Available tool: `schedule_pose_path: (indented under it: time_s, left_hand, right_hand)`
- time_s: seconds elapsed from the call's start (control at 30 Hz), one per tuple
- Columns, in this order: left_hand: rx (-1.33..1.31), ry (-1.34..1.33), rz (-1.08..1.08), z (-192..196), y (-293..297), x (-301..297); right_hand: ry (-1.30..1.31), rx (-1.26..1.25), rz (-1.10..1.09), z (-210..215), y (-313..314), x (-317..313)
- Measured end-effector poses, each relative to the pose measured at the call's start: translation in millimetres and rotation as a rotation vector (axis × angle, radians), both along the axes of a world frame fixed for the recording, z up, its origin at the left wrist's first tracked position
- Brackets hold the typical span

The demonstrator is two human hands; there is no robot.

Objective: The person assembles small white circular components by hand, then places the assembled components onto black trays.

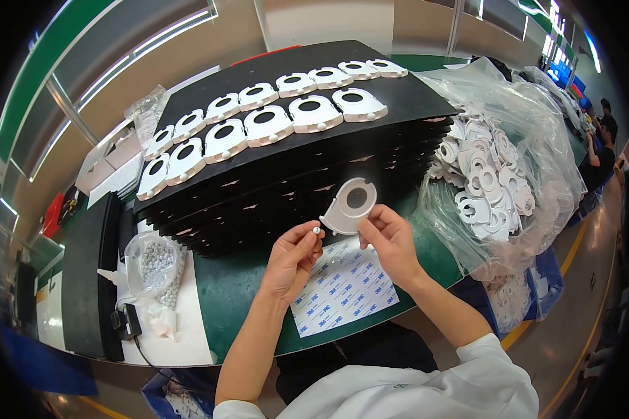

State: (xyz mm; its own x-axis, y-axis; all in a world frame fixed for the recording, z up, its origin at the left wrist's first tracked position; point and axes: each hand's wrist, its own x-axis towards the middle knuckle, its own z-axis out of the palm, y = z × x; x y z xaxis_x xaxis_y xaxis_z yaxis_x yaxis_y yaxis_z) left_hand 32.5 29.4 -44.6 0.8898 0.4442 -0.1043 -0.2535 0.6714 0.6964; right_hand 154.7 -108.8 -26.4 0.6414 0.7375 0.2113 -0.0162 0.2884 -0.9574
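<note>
Between the thumb and fingers of my right hand (390, 241) is a flat white plastic part (341, 208) with a round dark opening, held tilted above the bench. My left hand (293, 257) pinches a small white cap-like piece (316, 230) close to the part's lower left end; the two look slightly apart. Below both hands lies a white sheet (346, 290) printed in blue. Past them, rows of similar white plastic parts (268, 124) rest on the top of a stack of black trays (307, 159).
To the right, a clear plastic bag (538, 153) spills many flat white ring pieces (493, 185). On the left sit a bag of small white pieces (159, 269), a black adapter (126, 321) and a black panel (91, 276). Blue bins (546, 283) stand below the green bench (234, 300).
</note>
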Motion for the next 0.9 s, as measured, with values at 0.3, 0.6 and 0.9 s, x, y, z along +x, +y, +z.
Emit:
schedule_pose_path:
  time_s: [0.3, 0.6, 0.9]
  left_hand:
    - [0.014, 0.017, -0.020, 1.1, -1.6, -0.8]
    - [0.060, -0.031, -0.054, -3.5, -2.1, 0.5]
    - [0.227, -0.077, 0.141, 16.9, -2.9, -4.3]
  right_hand:
    - [0.026, 0.031, 0.044, 3.3, 13.2, -3.1]
    - [-0.016, -0.013, 0.107, 27.4, 4.2, -3.1]
    - [-0.728, 0.018, -0.510, 150.2, 3.8, 106.2]
